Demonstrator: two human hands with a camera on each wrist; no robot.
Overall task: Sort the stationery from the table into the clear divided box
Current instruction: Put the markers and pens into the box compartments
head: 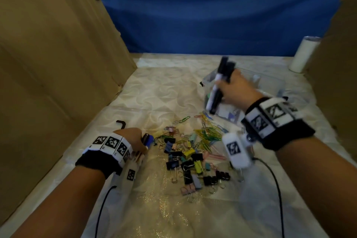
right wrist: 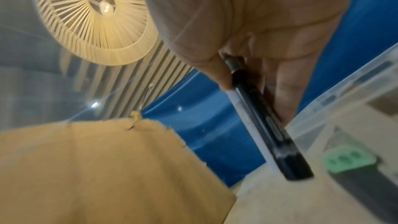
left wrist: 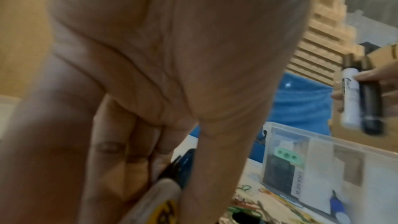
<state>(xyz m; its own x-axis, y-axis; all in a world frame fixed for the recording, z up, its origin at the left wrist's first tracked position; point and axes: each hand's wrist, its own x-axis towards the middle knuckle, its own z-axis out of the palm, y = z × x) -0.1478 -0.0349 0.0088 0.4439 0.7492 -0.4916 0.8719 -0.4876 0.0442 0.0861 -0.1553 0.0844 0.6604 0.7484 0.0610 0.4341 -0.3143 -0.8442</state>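
Markers (head: 219, 87), one white and the rest black, are gripped in the right hand (head: 236, 91), fingers curled round them, long axes tilted steeply. The clear divided box (head: 274, 83) lies directly beneath, so the right hand is much the nearer. A blue-capped marker (head: 147, 139) is clasped by the left hand (head: 131, 139) beside binder clips (head: 185, 162) and paper clips (head: 206, 131) scattered on the table (head: 154, 92).

The table (head: 158, 91) wears a pale, swirl-patterned cloth. Mid-table lies a heap of binder clips (head: 190, 162), with paper clips (head: 207, 131) strewn just beyond. The clear box (head: 268, 83) sits far right, a white cylinder (head: 303, 55), maybe a tumbler, further back. A black hex key (head: 120, 123) lies left.
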